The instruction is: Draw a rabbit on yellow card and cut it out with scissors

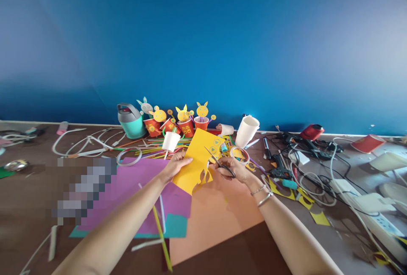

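My left hand grips the left edge of a yellow sheet of paper, held up tilted over the table. My right hand is closed around black scissors, whose open blades point up-left into the yellow sheet near its cut-out lower edge. Bracelets sit on my right wrist. Under the hands lie a purple sheet, an orange sheet and a teal sheet.
Red paper cups with yellow animal faces stand by the blue wall, beside a teal jug and white cups. Straws, tape rings, a glue gun, cables and a power strip crowd the right side.
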### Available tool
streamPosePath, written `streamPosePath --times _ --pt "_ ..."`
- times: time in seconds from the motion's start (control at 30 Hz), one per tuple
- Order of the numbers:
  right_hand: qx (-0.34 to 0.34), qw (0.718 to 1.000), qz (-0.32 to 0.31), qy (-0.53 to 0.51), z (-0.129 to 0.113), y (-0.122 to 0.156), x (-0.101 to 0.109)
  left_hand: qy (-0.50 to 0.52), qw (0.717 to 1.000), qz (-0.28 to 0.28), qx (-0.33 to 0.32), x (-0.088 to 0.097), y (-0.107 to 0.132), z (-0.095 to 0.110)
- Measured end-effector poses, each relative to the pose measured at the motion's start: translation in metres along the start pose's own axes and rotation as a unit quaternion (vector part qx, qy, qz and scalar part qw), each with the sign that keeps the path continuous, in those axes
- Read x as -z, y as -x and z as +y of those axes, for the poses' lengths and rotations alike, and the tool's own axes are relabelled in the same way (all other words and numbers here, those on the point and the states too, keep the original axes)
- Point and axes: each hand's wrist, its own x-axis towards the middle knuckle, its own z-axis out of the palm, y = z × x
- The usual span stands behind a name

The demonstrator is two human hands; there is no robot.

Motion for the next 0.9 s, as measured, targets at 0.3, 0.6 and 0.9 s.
streamPosePath --times 0.3,0.6,0.9 --pt "0.022 1.000 -0.009 0.006 -0.002 0.001 -0.005 -0.005 1.000 -0.019 0.003 0.000 0.000 0.000" --pt "0.040 0.999 0.019 -0.013 -0.008 0.001 -0.014 0.025 0.999 -0.025 0.017 -0.009 0.004 0.002" --pt "0.028 0.999 0.033 -0.023 -0.007 -0.005 -0.022 0.016 0.997 -0.051 0.058 -0.006 0.002 -0.003"
